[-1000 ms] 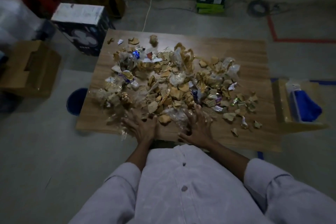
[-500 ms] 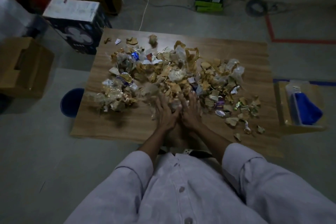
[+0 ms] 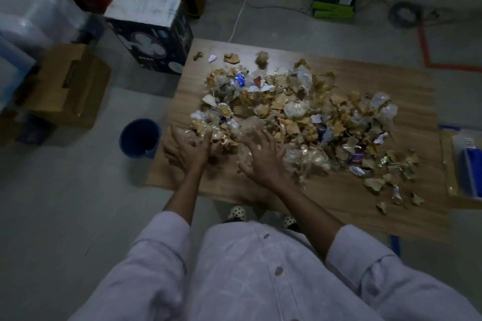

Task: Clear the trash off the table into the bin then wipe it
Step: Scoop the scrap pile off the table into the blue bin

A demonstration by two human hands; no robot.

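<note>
Currently: clearing stage, early; wiping not started.

Nearly all the trash (image 3: 300, 117) lies on the table (image 3: 391, 81), heaped from left-centre to the right side, with 4 loose scraps near the far-left corner. The blue bin (image 3: 140, 138) stands on the floor just beside the table's left edge; its inside is too dark to read. Both hands are at the heap's near-left edge. The right hand (image 3: 263, 159) rests on scraps with spread, relaxed fingers. The left hand (image 3: 187, 148) is blurred among wrappers, so a grasp cannot be confirmed. Judged remaining: transfer the heap, then wipe.
</note>
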